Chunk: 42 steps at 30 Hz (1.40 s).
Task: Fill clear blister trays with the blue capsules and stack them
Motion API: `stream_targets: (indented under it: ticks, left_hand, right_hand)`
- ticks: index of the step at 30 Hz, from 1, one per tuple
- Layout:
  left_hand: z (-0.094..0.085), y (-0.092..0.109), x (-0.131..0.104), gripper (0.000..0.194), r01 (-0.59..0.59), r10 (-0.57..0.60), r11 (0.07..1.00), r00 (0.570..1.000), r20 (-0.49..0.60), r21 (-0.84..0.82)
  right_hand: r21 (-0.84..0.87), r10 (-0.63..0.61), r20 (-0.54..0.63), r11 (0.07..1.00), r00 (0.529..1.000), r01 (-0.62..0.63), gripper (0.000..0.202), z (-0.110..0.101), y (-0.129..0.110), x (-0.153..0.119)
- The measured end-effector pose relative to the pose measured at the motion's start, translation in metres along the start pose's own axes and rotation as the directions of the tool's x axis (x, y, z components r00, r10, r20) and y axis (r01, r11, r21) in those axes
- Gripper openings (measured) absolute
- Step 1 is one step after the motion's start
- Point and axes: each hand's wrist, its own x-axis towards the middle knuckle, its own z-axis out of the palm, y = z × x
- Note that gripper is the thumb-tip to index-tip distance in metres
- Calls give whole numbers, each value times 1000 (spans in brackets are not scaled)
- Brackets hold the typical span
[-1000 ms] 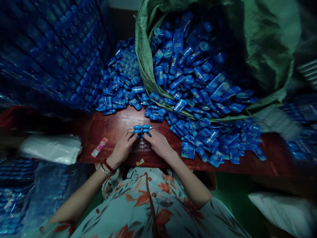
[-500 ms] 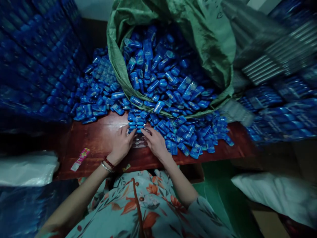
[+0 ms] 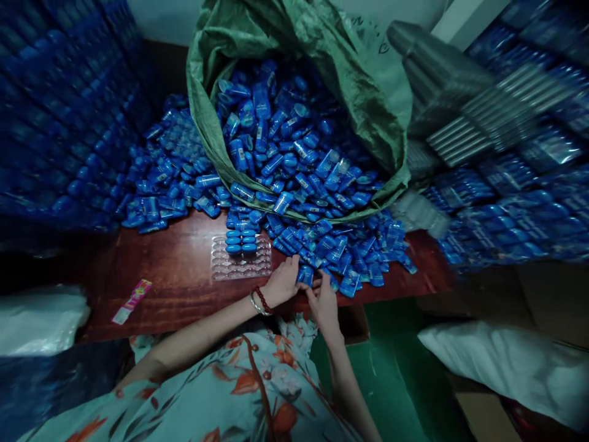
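1. Left hand [image 3: 281,283]: fingers bent, brought to the left edge of a blue packet [image 3: 304,274] at the front of the loose pile [image 3: 340,248]. Contact is seen; a firm pinch can't be confirmed.
2. Right hand [image 3: 326,305]: fingers curled, thumb and index slightly parted, held at the packet's near right corner. Whether anything is gripped can't be made out.
3. Fingertips of both hands are nearly met; the packet's near end is partly covered by them. Its printing is unreadable. Right forearm is cut off by the bottom edge.
4. Packet is laid on the counter [image 3: 184,270], long axis seemingly run away from the body; which end leads can't be told.
5. Clear tray [image 3: 222,270] is set left of the hands, untouched. Blue pieces [image 3: 242,240] are seated in its far half in two columns, long axes left-right.
6. Pile is backed by a green sack [image 3: 391,184], its deep interior lost in shadow.
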Motion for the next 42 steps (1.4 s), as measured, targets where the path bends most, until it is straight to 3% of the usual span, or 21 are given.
stream_targets:
  ticks: [2,7,10,12,14,17,19,20,23,25,28,32,35,38,42]
  left_hand:
    - [-2,-7,-7,57,-30,29,999,999,31,12]
    - [-6,-16,-43,44,-84,74,989,994,84,122]
    - [-17,-21,-68,41,-125,125,992,992,7,34]
    - [-30,-32,-85,28,-154,139,984,979,-152,-92]
    - [-46,-51,-100,17,-148,67,971,924,-377,-190]
    - [-65,-86,-112,17,-80,-121,961,741,-661,-265]
    - [-70,-108,-110,18,-80,-142,964,649,-747,-253]
    - [-70,-117,-108,18,-101,-99,972,637,-765,-210]
    - [-63,-135,-99,23,-170,116,986,673,-730,0]
    - [-60,-139,-98,28,-181,220,975,702,-677,129]
    - [-61,-141,-103,36,-209,326,942,748,-578,261]
    - [-69,-143,-110,44,-244,384,914,781,-493,325]
    - [-72,-144,-110,42,-227,376,916,774,-510,331]
    - [-77,-141,-108,41,-230,400,901,770,-497,369]
    - [-84,-133,-107,38,-222,406,872,827,-389,437]
  right_hand:
    - [11,-16,125,1000,992,15,55,-2,0,2]
    - [-96,-90,382,986,920,137,47,-11,-7,6]
    - [-143,-105,364,975,925,167,33,-11,-15,8]
    - [-102,-138,299,979,944,176,27,-10,-20,9]
    - [45,-175,231,985,957,169,26,-7,-26,10]
    - [373,-194,156,920,969,124,31,7,-42,13]
    - [503,-244,105,849,964,160,33,24,-57,17]
    - [518,-289,65,828,955,215,32,34,-64,19]
    - [429,-466,-24,794,884,430,27,60,-77,30]
    - [366,-584,-8,754,812,546,27,69,-78,37]
    - [286,-710,40,682,703,673,32,70,-73,45]
    - [209,-792,57,605,608,768,37,70,-69,47]
    - [212,-828,55,555,558,804,40,74,-71,46]
    - [167,-841,57,540,539,825,38,78,-73,46]
    - [59,-832,168,543,528,837,36,69,-80,50]
